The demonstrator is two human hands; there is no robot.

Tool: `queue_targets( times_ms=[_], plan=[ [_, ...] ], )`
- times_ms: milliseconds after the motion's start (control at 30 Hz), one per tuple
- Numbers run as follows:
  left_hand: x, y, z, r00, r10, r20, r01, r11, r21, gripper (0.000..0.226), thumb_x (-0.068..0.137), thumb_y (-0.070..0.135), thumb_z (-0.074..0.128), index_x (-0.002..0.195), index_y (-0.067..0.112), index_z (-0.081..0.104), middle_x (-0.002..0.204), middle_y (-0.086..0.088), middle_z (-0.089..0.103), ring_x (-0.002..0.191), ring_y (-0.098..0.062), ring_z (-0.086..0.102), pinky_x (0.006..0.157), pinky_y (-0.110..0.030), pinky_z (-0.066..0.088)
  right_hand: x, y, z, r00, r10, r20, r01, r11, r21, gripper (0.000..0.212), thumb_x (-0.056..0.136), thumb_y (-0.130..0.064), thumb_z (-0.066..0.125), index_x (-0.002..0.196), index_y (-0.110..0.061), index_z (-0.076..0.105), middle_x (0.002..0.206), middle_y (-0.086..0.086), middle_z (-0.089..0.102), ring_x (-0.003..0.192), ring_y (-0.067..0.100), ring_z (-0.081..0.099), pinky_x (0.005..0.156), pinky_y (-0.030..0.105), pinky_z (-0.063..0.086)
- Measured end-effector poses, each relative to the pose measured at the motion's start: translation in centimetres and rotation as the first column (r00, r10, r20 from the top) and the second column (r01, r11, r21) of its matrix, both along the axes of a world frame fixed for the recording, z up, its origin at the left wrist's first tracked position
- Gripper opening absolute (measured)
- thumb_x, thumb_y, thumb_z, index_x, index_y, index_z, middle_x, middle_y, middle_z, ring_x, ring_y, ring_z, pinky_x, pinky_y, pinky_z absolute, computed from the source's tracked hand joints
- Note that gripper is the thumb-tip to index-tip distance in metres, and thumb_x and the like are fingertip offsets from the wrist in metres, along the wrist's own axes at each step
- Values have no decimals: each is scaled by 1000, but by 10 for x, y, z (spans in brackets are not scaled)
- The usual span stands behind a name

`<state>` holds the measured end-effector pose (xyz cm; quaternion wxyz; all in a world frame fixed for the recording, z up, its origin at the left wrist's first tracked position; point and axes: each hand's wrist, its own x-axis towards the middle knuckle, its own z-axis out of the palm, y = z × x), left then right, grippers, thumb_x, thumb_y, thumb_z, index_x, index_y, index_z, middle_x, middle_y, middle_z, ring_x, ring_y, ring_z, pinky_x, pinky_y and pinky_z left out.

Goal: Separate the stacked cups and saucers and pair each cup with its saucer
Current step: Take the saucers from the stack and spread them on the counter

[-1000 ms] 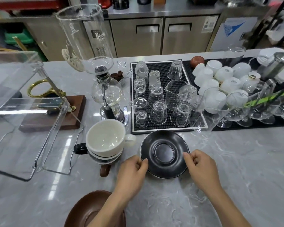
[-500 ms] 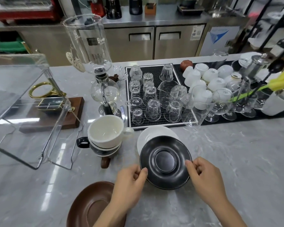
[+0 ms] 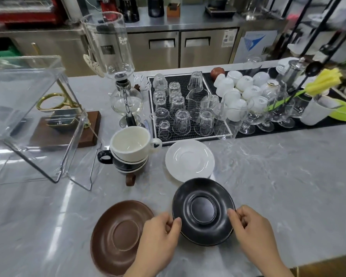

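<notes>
A black saucer (image 3: 203,211) is held by its rim on both sides, near the counter's front edge. My left hand (image 3: 158,236) pinches its left rim and my right hand (image 3: 254,230) pinches its right rim. A white saucer (image 3: 189,159) lies bare on the counter just behind it. A brown saucer (image 3: 120,235) lies to the left, partly under my left hand. Three cups stand nested in a stack: a white cup (image 3: 131,143) on top, a black cup (image 3: 105,157) under it, and a brown cup (image 3: 130,179) at the bottom, of which only the handle shows.
A black mat (image 3: 190,137) with several upturned glasses sits behind the white saucer. White cups (image 3: 238,86) and stemmed glasses (image 3: 268,120) stand at the right. A glass siphon brewer (image 3: 126,96) and a clear acrylic cover (image 3: 28,116) stand at the left.
Both hands have drawn the black saucer off the white saucer and toward me. The white saucer is now fully uncovered, and the brown saucer has come into fuller view.
</notes>
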<state>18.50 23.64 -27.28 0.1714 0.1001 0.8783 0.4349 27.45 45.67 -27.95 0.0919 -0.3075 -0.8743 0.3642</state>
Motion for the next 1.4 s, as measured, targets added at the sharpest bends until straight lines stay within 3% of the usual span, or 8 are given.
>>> queue_targets(
  times_ms=[267, 400, 500, 733, 933, 1233, 1300, 1400],
  plan=[
    [25, -5, -4, 999, -20, 41, 23, 996, -84, 49, 93, 33, 66, 56, 19, 37, 39, 7, 47, 48, -12, 40, 52, -19, 35, 20, -8, -1, 996, 23, 84, -28, 998, 49, 37, 92, -33, 65, 63, -14, 52, 46, 4, 48, 46, 14, 45, 48, 28, 34],
    [33, -6, -5, 997, -32, 68, 39, 994, -105, 48, 94, 34, 64, 57, 20, 37, 38, 18, 50, 45, -7, 45, 51, -18, 36, 25, -10, -2, 993, 30, 110, -36, 998, 59, 38, 93, -35, 63, 63, -14, 51, 45, 0, 44, 47, 15, 45, 48, 28, 33],
    [36, -6, -5, 997, -24, 68, 32, 992, -125, 47, 95, 35, 63, 58, 20, 39, 37, 11, 49, 44, -7, 46, 50, -19, 36, 25, -12, -3, 991, 38, 132, -48, 997, 68, 39, 94, -36, 61, 63, -17, 49, 45, 0, 44, 46, 14, 45, 47, 26, 32],
    [43, -6, -9, 996, -27, 84, 36, 993, -110, 43, 98, 36, 59, 63, 22, 39, 47, 1, 49, 52, -15, 46, 65, -39, 46, 26, -12, -7, 986, 41, 160, -57, 994, 97, 39, 95, -38, 60, 64, -16, 50, 47, 0, 46, 49, 17, 51, 47, 28, 33],
    [42, -7, -9, 995, -30, 95, 39, 994, -104, 42, 98, 39, 58, 64, 21, 41, 51, 1, 53, 61, -28, 64, 64, -42, 48, 22, -9, -5, 977, 53, 207, -75, 992, 98, 39, 94, -41, 58, 64, -18, 50, 49, 0, 49, 50, 13, 49, 52, 35, 43],
    [43, -10, -2, 996, -86, 36, 91, 978, -187, 42, 98, 53, 52, 67, 26, 41, 62, 0, 55, 79, -25, 67, 64, -33, 40, 19, -8, 6, 952, 2, 306, -41, 992, 121, 44, 91, -55, 54, 62, -22, 47, 55, -5, 55, 60, 10, 56, 53, 29, 41],
    [41, -13, 4, 997, -81, -13, 77, 981, -180, 44, 95, 59, 51, 66, 26, 44, 60, 3, 58, 74, -20, 66, 68, -34, 47, 19, -8, 11, 947, -37, 319, -2, 993, 120, 46, 89, -62, 52, 65, -23, 48, 58, -6, 57, 62, 10, 57, 52, 28, 39],
    [33, -19, 13, 993, -45, -109, 35, 995, -94, 41, 93, 55, 55, 64, 28, 45, 47, 7, 53, 53, -9, 57, 62, -30, 49, 15, -6, 20, 961, -68, 269, 31, 989, 142, 45, 88, -63, 51, 68, -23, 51, 58, -5, 60, 61, 9, 57, 51, 27, 39]
  ],
)
